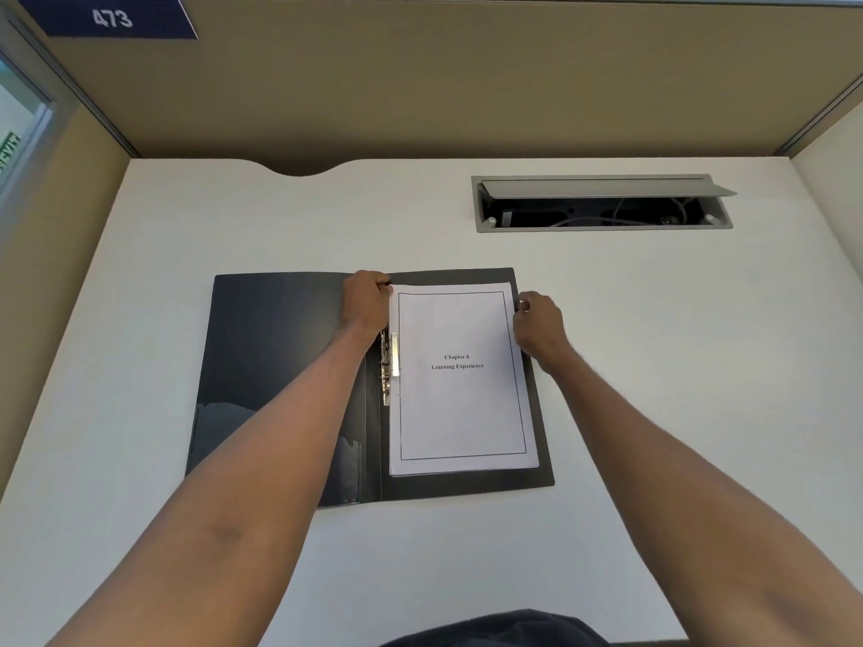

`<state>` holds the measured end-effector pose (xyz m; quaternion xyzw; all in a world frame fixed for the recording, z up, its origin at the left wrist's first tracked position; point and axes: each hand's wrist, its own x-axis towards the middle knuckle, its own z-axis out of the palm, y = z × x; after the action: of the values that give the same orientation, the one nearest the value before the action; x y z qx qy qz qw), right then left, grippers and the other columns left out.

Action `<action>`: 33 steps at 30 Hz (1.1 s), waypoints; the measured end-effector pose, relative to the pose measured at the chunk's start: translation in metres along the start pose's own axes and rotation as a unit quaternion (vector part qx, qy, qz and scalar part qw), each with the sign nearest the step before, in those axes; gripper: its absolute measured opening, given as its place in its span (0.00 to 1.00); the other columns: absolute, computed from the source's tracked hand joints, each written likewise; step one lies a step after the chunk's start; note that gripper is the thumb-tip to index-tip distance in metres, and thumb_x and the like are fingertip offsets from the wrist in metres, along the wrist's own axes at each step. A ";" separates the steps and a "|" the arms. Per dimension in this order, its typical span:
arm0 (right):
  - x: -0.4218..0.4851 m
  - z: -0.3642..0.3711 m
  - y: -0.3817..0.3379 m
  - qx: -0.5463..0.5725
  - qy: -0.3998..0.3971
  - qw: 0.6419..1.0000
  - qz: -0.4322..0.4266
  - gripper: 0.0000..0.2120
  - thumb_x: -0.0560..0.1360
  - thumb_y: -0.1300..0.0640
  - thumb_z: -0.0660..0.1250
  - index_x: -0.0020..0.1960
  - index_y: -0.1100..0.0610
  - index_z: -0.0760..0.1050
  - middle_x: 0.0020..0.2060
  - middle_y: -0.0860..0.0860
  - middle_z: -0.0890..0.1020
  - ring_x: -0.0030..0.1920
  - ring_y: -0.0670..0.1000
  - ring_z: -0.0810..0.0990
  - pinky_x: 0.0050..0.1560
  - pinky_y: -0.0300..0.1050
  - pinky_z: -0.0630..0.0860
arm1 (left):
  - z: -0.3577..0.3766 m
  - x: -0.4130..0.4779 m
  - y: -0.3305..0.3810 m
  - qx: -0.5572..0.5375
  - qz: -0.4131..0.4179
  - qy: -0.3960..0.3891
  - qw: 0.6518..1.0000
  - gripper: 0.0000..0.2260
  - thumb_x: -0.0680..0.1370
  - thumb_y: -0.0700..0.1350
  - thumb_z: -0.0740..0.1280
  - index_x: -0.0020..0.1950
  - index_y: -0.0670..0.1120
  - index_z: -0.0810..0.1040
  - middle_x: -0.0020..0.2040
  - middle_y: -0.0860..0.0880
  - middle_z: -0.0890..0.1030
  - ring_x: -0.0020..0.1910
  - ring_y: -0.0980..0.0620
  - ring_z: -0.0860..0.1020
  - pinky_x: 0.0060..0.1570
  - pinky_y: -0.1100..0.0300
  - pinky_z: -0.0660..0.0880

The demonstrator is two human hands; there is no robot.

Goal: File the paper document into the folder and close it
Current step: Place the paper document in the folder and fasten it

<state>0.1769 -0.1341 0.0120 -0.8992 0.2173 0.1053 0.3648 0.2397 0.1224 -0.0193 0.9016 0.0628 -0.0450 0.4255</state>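
Note:
A black folder (280,357) lies open and flat on the white desk. A white paper document (460,413) titled "Chapter 6 Learning Experience" rests on the folder's right half. A metal clip (391,366) runs along the spine at the paper's left edge. My left hand (365,298) grips the paper's top left corner. My right hand (537,324) pinches the paper's upper right edge.
An open cable tray (602,203) with wires is sunk into the desk at the back right. Tan partition walls (420,86) enclose the desk (700,366) on three sides. A blue sign reading 473 (112,18) hangs at the top left.

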 end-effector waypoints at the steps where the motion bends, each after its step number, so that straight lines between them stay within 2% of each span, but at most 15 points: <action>1: 0.004 0.000 -0.001 -0.004 -0.010 1.000 0.006 0.12 0.75 0.70 0.53 0.46 0.64 0.76 0.47 0.61 0.77 0.47 0.62 0.73 0.44 0.48 0.69 | 0.000 0.000 0.000 -0.004 -0.002 0.000 1.000 0.11 0.80 0.33 0.63 0.46 0.46 0.80 0.42 0.47 0.77 0.39 0.49 0.74 0.44 0.59 0.74; 3: 0.008 0.000 -0.001 0.000 -0.016 1.000 0.005 0.14 0.75 0.70 0.53 0.52 0.68 0.77 0.51 0.64 0.79 0.46 0.60 0.73 0.44 0.46 0.69 | 0.001 0.000 -0.001 -0.010 -0.009 0.000 1.000 0.11 0.80 0.32 0.62 0.44 0.47 0.75 0.41 0.47 0.75 0.39 0.50 0.72 0.43 0.59 0.72; 7: 0.008 0.003 -0.006 0.004 -0.011 1.000 0.000 0.12 0.73 0.72 0.51 0.41 0.65 0.72 0.40 0.58 0.72 0.40 0.56 0.66 0.34 0.44 0.62 | 0.003 0.001 -0.006 0.007 -0.010 0.005 1.000 0.12 0.80 0.32 0.62 0.42 0.47 0.69 0.40 0.48 0.70 0.40 0.51 0.66 0.41 0.60 0.65; 10: 0.009 0.006 -0.008 -0.001 -0.013 1.000 -0.008 0.12 0.72 0.72 0.51 0.36 0.60 0.65 0.40 0.56 0.68 0.38 0.55 0.64 0.31 0.44 0.58 | 0.005 0.000 -0.008 0.002 -0.012 0.004 1.000 0.12 0.79 0.32 0.62 0.42 0.47 0.67 0.40 0.49 0.69 0.41 0.52 0.65 0.42 0.59 0.63; 12: 0.010 0.006 -0.008 -0.007 -0.012 1.000 -0.016 0.16 0.73 0.72 0.52 0.33 0.54 0.60 0.42 0.55 0.68 0.38 0.54 0.63 0.30 0.41 0.57 | 0.004 0.000 -0.009 -0.006 -0.017 0.001 1.000 0.12 0.79 0.32 0.62 0.43 0.47 0.67 0.41 0.49 0.69 0.40 0.52 0.65 0.42 0.58 0.64; 14: 0.009 0.007 -0.009 -0.002 -0.011 1.000 -0.021 0.16 0.73 0.71 0.53 0.34 0.53 0.61 0.41 0.55 0.68 0.39 0.54 0.64 0.30 0.40 0.58 | 0.003 0.001 -0.010 -0.015 -0.021 -0.005 1.000 0.12 0.80 0.32 0.62 0.43 0.47 0.67 0.41 0.49 0.69 0.40 0.52 0.66 0.41 0.58 0.66; 16: 0.006 0.006 -0.008 0.006 -0.009 1.000 -0.020 0.12 0.73 0.71 0.54 0.36 0.56 0.65 0.39 0.55 0.69 0.40 0.56 0.66 0.31 0.42 0.60 | 0.002 0.002 -0.010 -0.011 -0.014 -0.011 1.000 0.12 0.79 0.32 0.62 0.43 0.48 0.68 0.40 0.49 0.69 0.40 0.52 0.65 0.41 0.58 0.66; 18: 0.002 0.005 -0.006 0.002 -0.017 1.000 -0.013 0.06 0.75 0.68 0.58 0.45 0.60 0.72 0.43 0.57 0.72 0.44 0.57 0.68 0.40 0.44 0.65 | 0.001 0.004 -0.010 -0.003 -0.007 -0.014 1.000 0.12 0.78 0.32 0.63 0.41 0.48 0.68 0.39 0.48 0.69 0.40 0.52 0.65 0.41 0.59 0.66; 19: 0.000 0.005 -0.003 -0.012 -0.023 1.000 -0.013 0.08 0.76 0.65 0.61 0.54 0.62 0.74 0.49 0.58 0.73 0.49 0.58 0.71 0.46 0.45 0.68 | 0.001 0.004 -0.010 -0.003 -0.006 -0.013 1.000 0.12 0.78 0.32 0.64 0.41 0.47 0.69 0.39 0.48 0.69 0.40 0.52 0.65 0.40 0.59 0.67; 20: -0.005 0.005 -0.001 -0.043 -0.022 0.999 -0.020 0.15 0.77 0.62 0.64 0.63 0.62 0.72 0.55 0.59 0.74 0.56 0.59 0.72 0.53 0.46 0.70 | 0.001 0.004 -0.009 -0.003 -0.006 -0.011 1.000 0.12 0.78 0.33 0.65 0.41 0.47 0.68 0.40 0.49 0.69 0.41 0.52 0.65 0.40 0.59 0.69; 23: -0.035 0.009 0.002 -0.167 -0.004 0.982 -0.092 0.30 0.77 0.54 0.70 0.75 0.58 0.65 0.70 0.57 0.68 0.70 0.59 0.67 0.63 0.54 0.74 | -0.001 0.004 -0.008 -0.003 -0.004 -0.004 1.000 0.13 0.79 0.33 0.68 0.44 0.48 0.69 0.42 0.48 0.71 0.41 0.51 0.67 0.46 0.58 0.77; 25: -0.061 0.018 0.003 -0.215 -0.022 0.964 -0.155 0.34 0.76 0.50 0.72 0.78 0.52 0.63 0.74 0.54 0.66 0.73 0.56 0.66 0.67 0.53 0.74 | 0.000 0.002 -0.009 -0.003 -0.009 0.001 1.000 0.09 0.79 0.33 0.69 0.47 0.48 0.79 0.43 0.48 0.76 0.41 0.49 0.73 0.53 0.56 0.80; 26: -0.072 0.023 0.005 -0.233 -0.034 0.956 -0.175 0.34 0.76 0.49 0.72 0.78 0.50 0.63 0.75 0.53 0.65 0.74 0.56 0.66 0.68 0.52 0.73 | 0.000 0.002 -0.009 -0.006 -0.015 0.006 1.000 0.08 0.79 0.33 0.70 0.53 0.44 0.85 0.44 0.48 0.79 0.43 0.49 0.77 0.56 0.55 0.80; 28: -0.091 0.034 0.008 -0.262 -0.057 0.943 -0.196 0.34 0.76 0.47 0.72 0.78 0.47 0.63 0.76 0.52 0.65 0.75 0.55 0.65 0.69 0.51 0.72 | 0.000 0.001 -0.007 -0.008 -0.025 0.011 1.000 0.10 0.78 0.33 0.70 0.58 0.37 0.85 0.45 0.47 0.81 0.46 0.49 0.79 0.57 0.54 0.81; 33: -0.105 0.050 0.016 -0.289 -0.082 0.934 -0.196 0.32 0.76 0.48 0.73 0.77 0.46 0.66 0.77 0.52 0.65 0.75 0.55 0.67 0.69 0.49 0.71 | -0.002 -0.001 -0.004 -0.020 -0.041 0.011 0.999 0.10 0.78 0.32 0.70 0.59 0.36 0.84 0.51 0.41 0.83 0.50 0.45 0.82 0.57 0.48 0.82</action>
<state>0.0749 -0.0759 0.0038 -0.9787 -0.0334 0.1637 0.1194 0.2385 0.1265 -0.0204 0.8902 0.1057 -0.0512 0.4403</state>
